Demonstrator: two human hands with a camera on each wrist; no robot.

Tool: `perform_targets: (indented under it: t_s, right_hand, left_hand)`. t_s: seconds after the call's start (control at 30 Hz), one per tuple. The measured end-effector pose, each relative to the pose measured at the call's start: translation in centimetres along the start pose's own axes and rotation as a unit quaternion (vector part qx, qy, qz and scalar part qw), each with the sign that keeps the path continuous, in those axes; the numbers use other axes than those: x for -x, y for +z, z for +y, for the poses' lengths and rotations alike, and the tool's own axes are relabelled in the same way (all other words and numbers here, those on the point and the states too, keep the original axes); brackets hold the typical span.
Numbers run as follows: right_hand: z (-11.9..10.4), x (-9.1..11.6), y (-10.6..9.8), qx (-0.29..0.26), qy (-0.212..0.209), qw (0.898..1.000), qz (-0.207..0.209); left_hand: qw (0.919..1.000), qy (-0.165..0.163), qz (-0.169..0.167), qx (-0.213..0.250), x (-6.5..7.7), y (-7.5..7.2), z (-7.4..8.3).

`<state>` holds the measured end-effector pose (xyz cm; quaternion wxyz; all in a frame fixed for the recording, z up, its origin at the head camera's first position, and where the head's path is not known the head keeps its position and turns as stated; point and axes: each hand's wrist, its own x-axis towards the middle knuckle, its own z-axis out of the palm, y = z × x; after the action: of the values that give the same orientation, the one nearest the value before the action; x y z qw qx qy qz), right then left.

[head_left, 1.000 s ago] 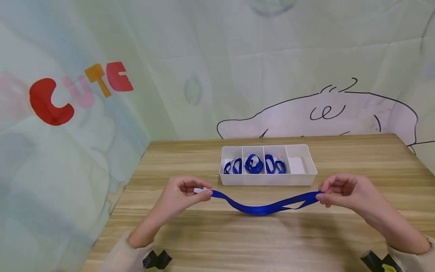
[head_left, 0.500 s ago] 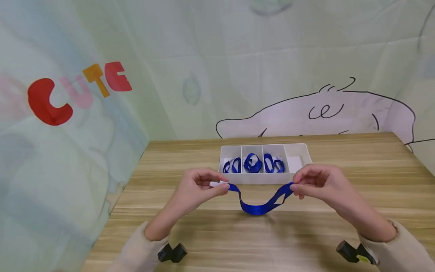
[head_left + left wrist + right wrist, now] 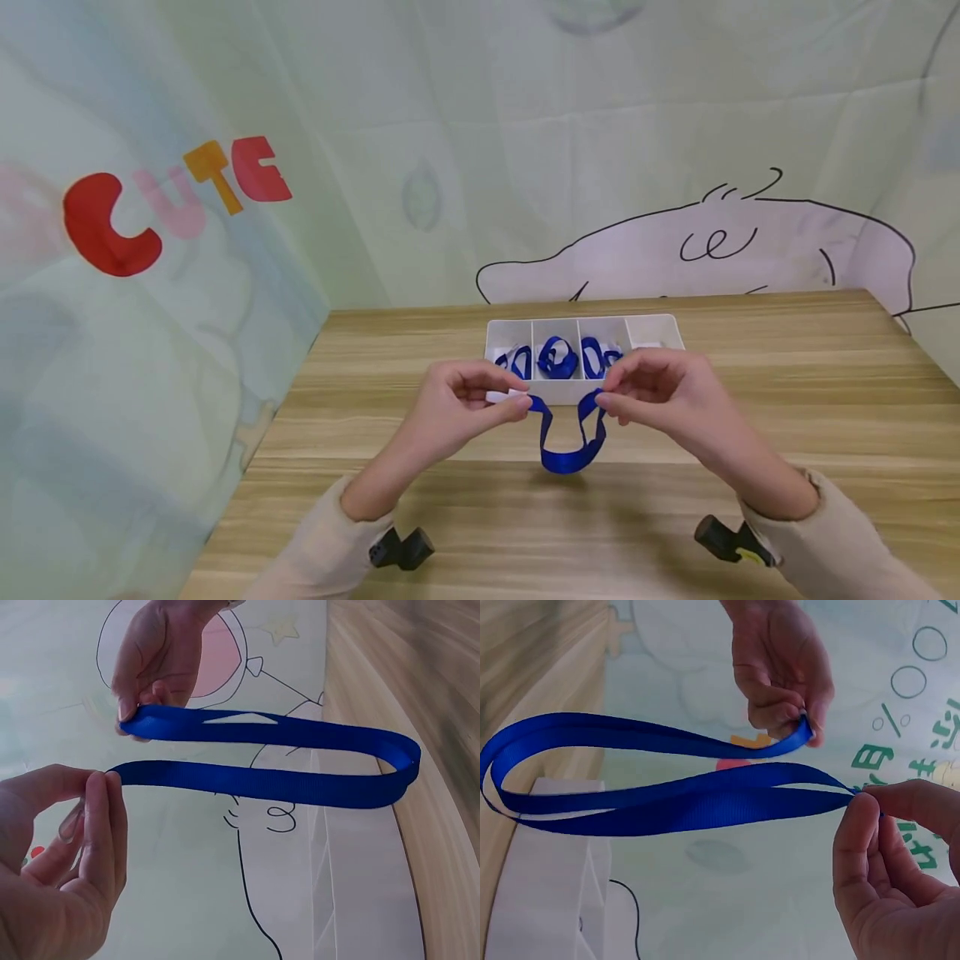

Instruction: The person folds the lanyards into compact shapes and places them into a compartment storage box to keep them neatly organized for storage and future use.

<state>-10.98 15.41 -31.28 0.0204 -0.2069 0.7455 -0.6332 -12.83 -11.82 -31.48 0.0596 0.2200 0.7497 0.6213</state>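
A blue lanyard (image 3: 566, 461) hangs in a U between my two hands, over the table in front of the white box. My left hand (image 3: 468, 404) pinches its end with the white clip piece (image 3: 504, 396) between thumb and fingers. The other end is pinched by my right hand (image 3: 660, 387) between thumb and forefinger. In the left wrist view the doubled strap (image 3: 300, 733) bends round at the right. From the right wrist the two layers of the band (image 3: 705, 814) show slightly apart near my right fingertips.
Behind my hands stands a white divided box (image 3: 517, 390), with coiled blue lanyards (image 3: 557, 358) in three compartments. My right hand partly covers its rightmost compartment. A wood-grain table (image 3: 405, 333) lies beneath, and a printed curtain (image 3: 405, 108) hangs behind and to the left.
Both hands have come inward toward each other, the right one moving farther. The lanyard between them has gone from a shallow sag to a deep U.
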Motion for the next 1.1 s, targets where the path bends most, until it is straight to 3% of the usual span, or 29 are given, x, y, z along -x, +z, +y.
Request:
perform_targets:
  t_s: [0.13,0.33,0.47,0.97,1.1]
  right_hand:
    - [-0.2,-0.4,1.3,0.022,-0.052,0.998,0.02]
    - [-0.1,-0.9,3.2,0.053,-0.139,0.988,0.05]
    - [0.0,-1.1,4.2,0.055,-0.174,0.981,0.061]
    - [0.7,-1.6,4.5,-0.038,-0.174,0.984,0.013]
    - [0.8,-1.7,4.4,-0.052,-0.161,0.986,0.002]
  left_hand:
    - [0.9999,0.008,-0.003,0.006,-0.2,0.4,0.3]
    - [0.9995,0.027,0.0,0.019,-0.5,1.0,0.6]
    - [0.9994,0.031,0.008,0.013,-0.6,1.2,0.7]
    - [0.9977,0.055,0.025,0.031,-1.0,1.8,1.2]
    - [0.9974,0.061,0.034,0.018,-1.2,1.7,1.3]
